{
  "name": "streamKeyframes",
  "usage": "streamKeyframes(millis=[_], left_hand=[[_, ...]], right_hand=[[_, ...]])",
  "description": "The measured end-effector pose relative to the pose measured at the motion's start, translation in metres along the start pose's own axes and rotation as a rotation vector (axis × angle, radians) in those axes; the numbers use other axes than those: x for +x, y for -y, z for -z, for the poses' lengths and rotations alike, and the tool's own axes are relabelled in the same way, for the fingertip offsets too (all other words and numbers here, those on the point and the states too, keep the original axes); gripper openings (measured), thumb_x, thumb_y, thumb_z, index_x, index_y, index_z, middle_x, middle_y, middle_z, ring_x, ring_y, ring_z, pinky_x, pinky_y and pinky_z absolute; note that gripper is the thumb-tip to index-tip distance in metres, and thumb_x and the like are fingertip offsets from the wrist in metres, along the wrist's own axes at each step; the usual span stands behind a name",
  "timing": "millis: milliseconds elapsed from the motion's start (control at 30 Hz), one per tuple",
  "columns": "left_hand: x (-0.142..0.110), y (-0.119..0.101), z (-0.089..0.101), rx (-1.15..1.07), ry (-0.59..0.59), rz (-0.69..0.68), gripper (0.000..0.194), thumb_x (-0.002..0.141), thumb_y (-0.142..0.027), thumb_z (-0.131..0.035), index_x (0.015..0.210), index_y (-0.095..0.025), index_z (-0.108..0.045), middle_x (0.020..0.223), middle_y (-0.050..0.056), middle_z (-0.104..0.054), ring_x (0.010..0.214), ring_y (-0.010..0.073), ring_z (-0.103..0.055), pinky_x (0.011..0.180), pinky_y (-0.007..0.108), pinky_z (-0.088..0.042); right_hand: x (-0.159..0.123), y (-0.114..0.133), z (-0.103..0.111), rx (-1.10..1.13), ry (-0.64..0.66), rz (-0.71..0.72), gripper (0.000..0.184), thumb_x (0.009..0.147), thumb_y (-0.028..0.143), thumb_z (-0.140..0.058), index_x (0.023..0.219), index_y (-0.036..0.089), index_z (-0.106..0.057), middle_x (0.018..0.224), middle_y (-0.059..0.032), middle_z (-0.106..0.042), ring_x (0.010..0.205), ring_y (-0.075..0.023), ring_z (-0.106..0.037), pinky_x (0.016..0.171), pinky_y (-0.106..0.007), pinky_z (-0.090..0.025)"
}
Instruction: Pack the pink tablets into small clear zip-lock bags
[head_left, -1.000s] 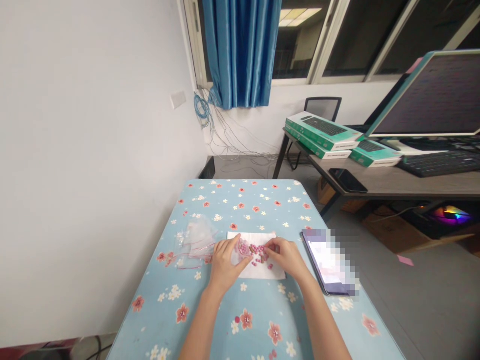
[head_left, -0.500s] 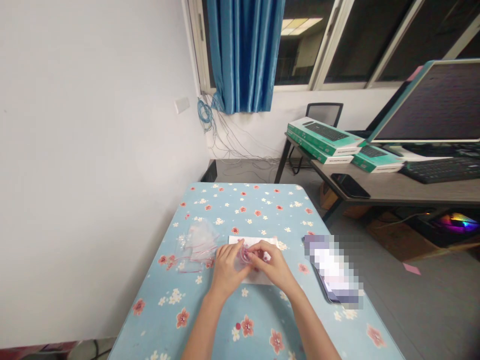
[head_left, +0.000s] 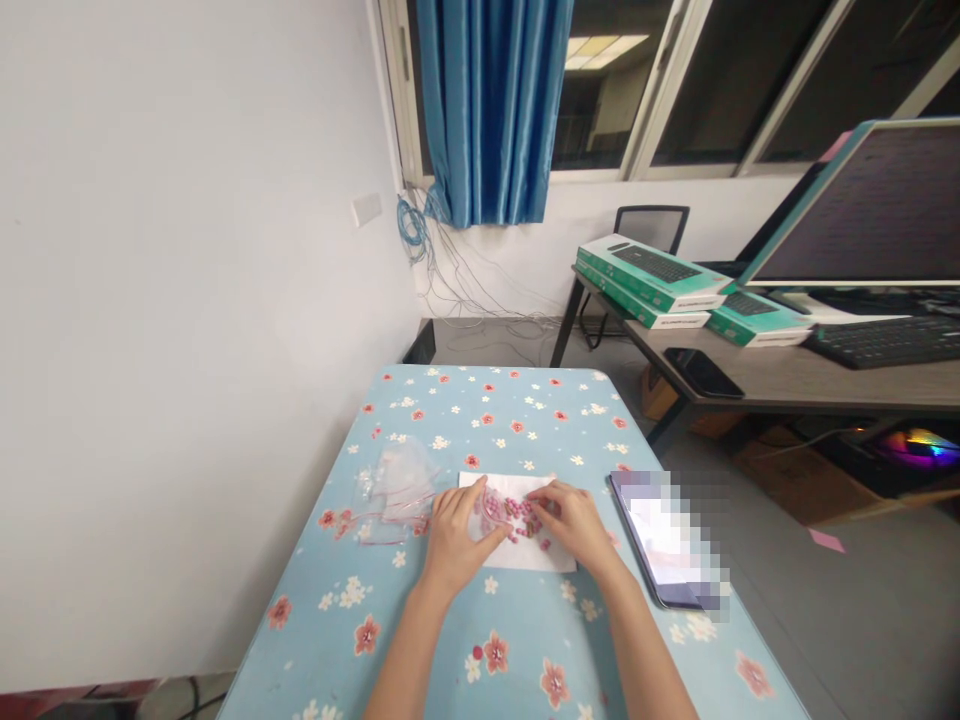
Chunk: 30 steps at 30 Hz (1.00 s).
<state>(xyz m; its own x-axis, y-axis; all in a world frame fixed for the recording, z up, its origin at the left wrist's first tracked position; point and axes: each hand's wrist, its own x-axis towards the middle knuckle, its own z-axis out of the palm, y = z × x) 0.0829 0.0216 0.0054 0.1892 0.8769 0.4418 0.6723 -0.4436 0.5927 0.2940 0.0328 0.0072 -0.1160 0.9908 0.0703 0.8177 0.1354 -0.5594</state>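
A white sheet of paper (head_left: 525, 555) lies on the blue flowered tablecloth (head_left: 495, 420), with several small pink pills (head_left: 517, 510) scattered on it. My left hand (head_left: 454, 535) pinches a small clear bag (head_left: 486, 510) holding pink pills at the sheet's left edge. My right hand (head_left: 574, 520) rests on the sheet's right part, its fingertips curled down among the loose pills; whether a pill is between them is hidden.
A heap of empty clear zip bags (head_left: 394, 485) lies left of the sheet. A phone (head_left: 664, 550) lies to the right near the table edge. Further right stand a desk (head_left: 787, 385) with keyboard boxes (head_left: 649, 275), a monitor (head_left: 870, 205) and another phone (head_left: 701, 372).
Half a second ago both hands met over the small bag. My right hand has since moved right, back onto the loose pills. The left hand stays on the bag.
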Motion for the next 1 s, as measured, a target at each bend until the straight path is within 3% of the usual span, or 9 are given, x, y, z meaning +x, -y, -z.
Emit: streamKeyframes(millis=[267, 400, 567, 733, 833, 1000], left_hand=[[0.000, -0.002, 0.002, 0.010, 0.016, -0.003, 0.059, 0.072, -0.038, -0.070, 0.126, -0.022, -0.050, 0.102, 0.007, -0.065, 0.097, 0.0237, -0.058, 0.086, 0.039, -0.046], [0.000, -0.002, 0.002, 0.024, 0.040, -0.002, 0.061, 0.072, -0.039, -0.070, 0.127, -0.022, -0.049, 0.105, 0.007, -0.065, 0.098, 0.0238, -0.058, 0.087, 0.039, -0.046], [0.000, -0.003, 0.001, 0.036, 0.053, -0.018, 0.063, 0.070, -0.038, -0.072, 0.127, -0.022, -0.049, 0.107, 0.007, -0.065, 0.098, 0.0242, -0.058, 0.086, 0.039, -0.046], [0.001, -0.003, 0.002, 0.026, 0.059, -0.038, 0.060, 0.071, -0.033, -0.071, 0.126, -0.023, -0.049, 0.109, 0.007, -0.065, 0.100, 0.0241, -0.059, 0.086, 0.039, -0.046], [0.000, -0.003, 0.003, 0.031, 0.044, -0.041, 0.059, 0.072, -0.033, -0.071, 0.126, -0.023, -0.049, 0.108, 0.007, -0.065, 0.100, 0.0238, -0.059, 0.087, 0.040, -0.046], [0.000, -0.002, 0.003, 0.031, 0.035, -0.037, 0.058, 0.072, -0.037, -0.070, 0.124, -0.023, -0.050, 0.107, 0.007, -0.065, 0.098, 0.0241, -0.059, 0.086, 0.040, -0.046]], right_hand=[[-0.001, 0.004, 0.003, -0.015, 0.015, -0.021, 0.022, 0.082, 0.028, -0.049, 0.086, 0.022, -0.070, 0.084, -0.0038, -0.067, 0.080, -0.0203, -0.058, 0.076, -0.033, -0.033], [-0.001, 0.006, 0.005, 0.069, -0.080, 0.002, 0.019, 0.083, 0.030, -0.051, 0.084, 0.021, -0.068, 0.081, -0.0035, -0.066, 0.081, -0.0209, -0.057, 0.078, -0.034, -0.035], [-0.003, 0.034, 0.009, 0.456, -0.183, 0.117, 0.018, 0.085, 0.034, -0.055, 0.084, 0.019, -0.065, 0.076, -0.0031, -0.063, 0.071, -0.0170, -0.055, 0.071, -0.029, -0.041], [-0.008, 0.063, 0.008, 0.451, -0.114, 0.196, 0.014, 0.084, 0.033, -0.058, 0.081, 0.020, -0.065, 0.072, -0.0008, -0.062, 0.069, -0.0158, -0.053, 0.071, -0.028, -0.040], [-0.006, 0.060, 0.008, 0.444, -0.124, 0.182, 0.014, 0.084, 0.033, -0.058, 0.082, 0.020, -0.064, 0.072, -0.0009, -0.063, 0.069, -0.0158, -0.054, 0.071, -0.028, -0.040], [-0.003, 0.029, 0.008, 0.279, -0.168, 0.056, 0.018, 0.086, 0.031, -0.051, 0.086, 0.019, -0.065, 0.077, -0.0031, -0.066, 0.070, -0.0172, -0.057, 0.072, -0.030, -0.040]])
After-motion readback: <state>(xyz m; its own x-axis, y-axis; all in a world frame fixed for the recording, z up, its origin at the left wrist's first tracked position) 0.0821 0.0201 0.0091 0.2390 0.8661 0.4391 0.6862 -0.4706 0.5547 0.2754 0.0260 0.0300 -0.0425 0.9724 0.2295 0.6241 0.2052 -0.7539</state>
